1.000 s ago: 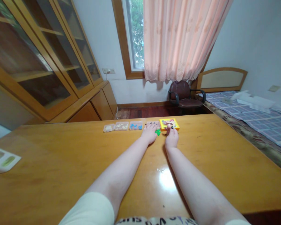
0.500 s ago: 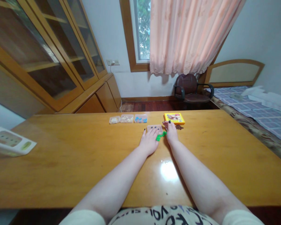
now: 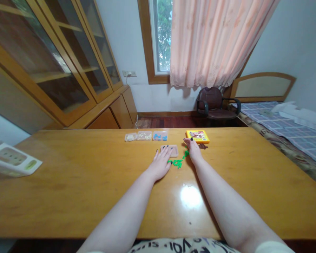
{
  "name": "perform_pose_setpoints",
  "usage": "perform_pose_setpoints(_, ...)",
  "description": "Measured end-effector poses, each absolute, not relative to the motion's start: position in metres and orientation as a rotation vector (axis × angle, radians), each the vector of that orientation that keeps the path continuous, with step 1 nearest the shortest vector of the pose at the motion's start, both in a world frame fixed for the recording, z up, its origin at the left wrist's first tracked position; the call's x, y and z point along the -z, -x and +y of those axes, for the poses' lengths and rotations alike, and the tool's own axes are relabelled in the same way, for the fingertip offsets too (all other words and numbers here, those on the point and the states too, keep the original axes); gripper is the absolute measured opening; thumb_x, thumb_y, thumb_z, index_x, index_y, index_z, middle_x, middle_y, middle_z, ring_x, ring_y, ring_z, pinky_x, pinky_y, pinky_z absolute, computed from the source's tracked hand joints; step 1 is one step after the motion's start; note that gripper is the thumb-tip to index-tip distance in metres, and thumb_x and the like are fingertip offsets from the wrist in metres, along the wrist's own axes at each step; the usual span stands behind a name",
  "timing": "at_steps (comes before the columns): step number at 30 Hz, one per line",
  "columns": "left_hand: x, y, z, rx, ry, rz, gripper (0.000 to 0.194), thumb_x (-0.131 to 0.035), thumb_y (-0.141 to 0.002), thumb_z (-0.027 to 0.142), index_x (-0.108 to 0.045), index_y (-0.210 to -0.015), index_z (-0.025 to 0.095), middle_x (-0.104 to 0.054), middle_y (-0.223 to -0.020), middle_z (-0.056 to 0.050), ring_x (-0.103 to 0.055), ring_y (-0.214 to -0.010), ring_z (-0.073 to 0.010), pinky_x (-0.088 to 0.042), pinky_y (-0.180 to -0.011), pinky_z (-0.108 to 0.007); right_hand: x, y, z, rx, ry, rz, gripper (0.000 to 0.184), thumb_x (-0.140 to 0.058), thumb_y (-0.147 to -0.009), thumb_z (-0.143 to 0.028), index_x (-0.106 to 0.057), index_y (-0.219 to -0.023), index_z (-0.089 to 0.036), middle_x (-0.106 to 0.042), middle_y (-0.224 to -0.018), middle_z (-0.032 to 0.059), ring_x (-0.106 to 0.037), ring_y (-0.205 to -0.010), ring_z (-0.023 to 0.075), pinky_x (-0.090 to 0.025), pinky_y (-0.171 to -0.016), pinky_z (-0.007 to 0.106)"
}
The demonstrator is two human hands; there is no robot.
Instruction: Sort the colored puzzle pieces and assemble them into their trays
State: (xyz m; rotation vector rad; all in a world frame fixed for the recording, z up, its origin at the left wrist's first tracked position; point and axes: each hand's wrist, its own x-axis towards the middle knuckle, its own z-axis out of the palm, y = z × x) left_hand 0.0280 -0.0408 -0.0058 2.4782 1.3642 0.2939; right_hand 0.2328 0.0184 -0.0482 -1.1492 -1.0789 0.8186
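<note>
Left hand: the left hand (image 3: 160, 165) lies open and palm down, its fingertips over the near edge of a shallow tan tray (image 3: 174, 151).

Right hand: the right hand (image 3: 193, 151) lies open, fingers forward, tips just beside the corner of a yellow printed box (image 3: 197, 136).

Hand state: apart, with a narrow gap between them. Neither is visibly clamped on anything.

Location: small green plastic pieces (image 3: 177, 163) lie loose on the worktop (image 3: 68, 200) between the hands, in a low cluster with a short trail toward the right fingers.

Handling: the pieces appear light, stiff and small, though their fragility cannot be judged from this view. Take hold with a fingertip pinch at an outer edge. The glossy worktop may let them skid, so a light touch is advised. The tray appears light and is best lifted by its rim.

Nearby: three clear plastic trays (image 3: 137, 136) stand in a row beyond the hands, holding pale pieces (image 3: 146, 137) and blue pieces (image 3: 160, 135). Small brown pieces (image 3: 203, 146) lie just beside the box.

Worktop, left end: a white printed card (image 3: 12, 162) sits at the edge — tilted, partly out of view.

Room: a glass-fronted wooden cabinet (image 3: 55, 63) stands to the left, a peach curtain (image 3: 213, 42) hangs ahead, and a bed (image 3: 300, 140) lies to the right.
</note>
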Motion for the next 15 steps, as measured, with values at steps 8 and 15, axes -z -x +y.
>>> perform_pose_setpoints(8, 0.004, -0.008, -0.027, -0.264, -2.326, 1.587, 0.056, -0.038, -0.084, 0.022, -0.031, -0.14, 0.029, -0.023, -0.15, -0.003, -0.015, -0.138, -0.0286, -0.008, -0.11, -0.057, 0.036, -0.215, 0.0, -0.722, 1.34, -1.511, 0.038, -0.039, -0.087, -0.046, -0.06, -0.104, -0.018, -0.064, -0.107, 0.0113, -0.059, -0.101, 0.023, -0.043, -0.092, 0.042)
perform_pose_setpoints(15, 0.006, 0.005, -0.016, -0.263, -2.253, 1.543, 0.062, -0.036, -0.082, 0.018, -0.025, -0.143, 0.024, -0.015, -0.152, -0.003, -0.008, -0.14, -0.0275, -0.014, -0.111, -0.052, 0.044, -0.172, -0.031, -0.816, 1.35, -1.533, 0.049, -0.044, -0.087, -0.046, -0.048, -0.124, -0.015, -0.051, -0.129, 0.0169, -0.047, -0.12, 0.0252, -0.034, -0.103, 0.045)
